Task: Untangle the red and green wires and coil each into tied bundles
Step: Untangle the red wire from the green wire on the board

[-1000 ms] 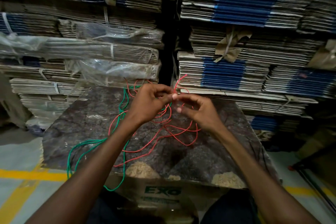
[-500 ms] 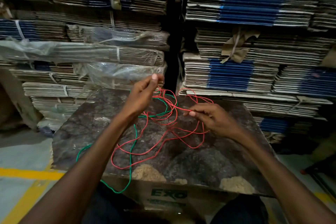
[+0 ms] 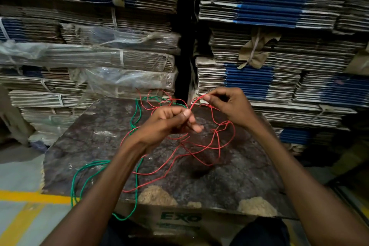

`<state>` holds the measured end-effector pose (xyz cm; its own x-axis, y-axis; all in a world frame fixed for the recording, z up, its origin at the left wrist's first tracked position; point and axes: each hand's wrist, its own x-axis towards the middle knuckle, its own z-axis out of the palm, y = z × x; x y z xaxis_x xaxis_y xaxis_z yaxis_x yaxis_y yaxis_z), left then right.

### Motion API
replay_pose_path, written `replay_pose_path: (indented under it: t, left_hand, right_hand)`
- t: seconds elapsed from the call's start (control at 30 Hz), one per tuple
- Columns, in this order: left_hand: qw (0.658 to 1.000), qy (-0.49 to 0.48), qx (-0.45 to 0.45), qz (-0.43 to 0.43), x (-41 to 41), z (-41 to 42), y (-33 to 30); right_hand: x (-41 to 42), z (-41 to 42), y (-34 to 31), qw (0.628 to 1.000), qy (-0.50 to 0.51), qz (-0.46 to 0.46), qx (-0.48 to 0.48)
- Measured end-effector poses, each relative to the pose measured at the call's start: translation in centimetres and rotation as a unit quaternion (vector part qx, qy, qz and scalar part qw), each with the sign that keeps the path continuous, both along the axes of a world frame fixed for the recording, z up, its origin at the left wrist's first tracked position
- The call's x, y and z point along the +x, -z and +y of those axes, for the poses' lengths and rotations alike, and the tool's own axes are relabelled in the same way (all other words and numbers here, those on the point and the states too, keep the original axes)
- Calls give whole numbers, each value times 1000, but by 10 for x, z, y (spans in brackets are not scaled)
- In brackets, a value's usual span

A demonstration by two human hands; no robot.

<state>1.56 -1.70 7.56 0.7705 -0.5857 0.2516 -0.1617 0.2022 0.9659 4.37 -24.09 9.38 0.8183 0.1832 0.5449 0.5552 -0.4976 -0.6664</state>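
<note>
The person's left hand (image 3: 166, 124) is raised over the middle of a dark, mottled board (image 3: 229, 181), its thumb and curled fingers pinching a strand of the red wire (image 3: 199, 152). The right hand (image 3: 229, 106) is held higher and farther to the right, thumb and forefinger pinching the same red wire near a bend; a short run of it stretches taut between the two hands. Below and to the right of both grips the rest of the red wire hangs and lies in loose, crossing loops on the board, with more loops trailing toward the near left under the left forearm and a few thin loops at the far edge behind the left hand. The green wire (image 3: 85, 173) lies mostly to the left of the hands: it runs from the far edge of the board down past the left wrist, crosses the red strands there, and droops in long loops over the board's near left edge. Whether the left hand also holds any green wire cannot be told. The board rests on a cardboard box (image 3: 179, 219) printed with green letters. Stacks of flattened cartons (image 3: 269, 78) fill the far side.
</note>
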Motion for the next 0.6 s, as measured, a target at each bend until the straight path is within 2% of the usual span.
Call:
replay_pose_path:
  t: [0.13,0.23,0.33,0.43,0.6]
  left_hand:
    - [986,43,-146,65,-5,5,-6]
    - [962,70,-244,102,-7,7,-9]
    - [936,94,-324,102,-6,11,-15]
    - [928,90,-350,93,1,14,-22]
    - [946,37,-315,64,14,12,-27]
  right_hand:
    - [5,4,5,996,-42,55,57]
    - [8,6,16,994,-75,83,22]
    - [14,6,36,988,-77,130,-42]
    - [18,4,60,980,-70,146,-119]
    - [8,6,71,971,-10,107,-215]
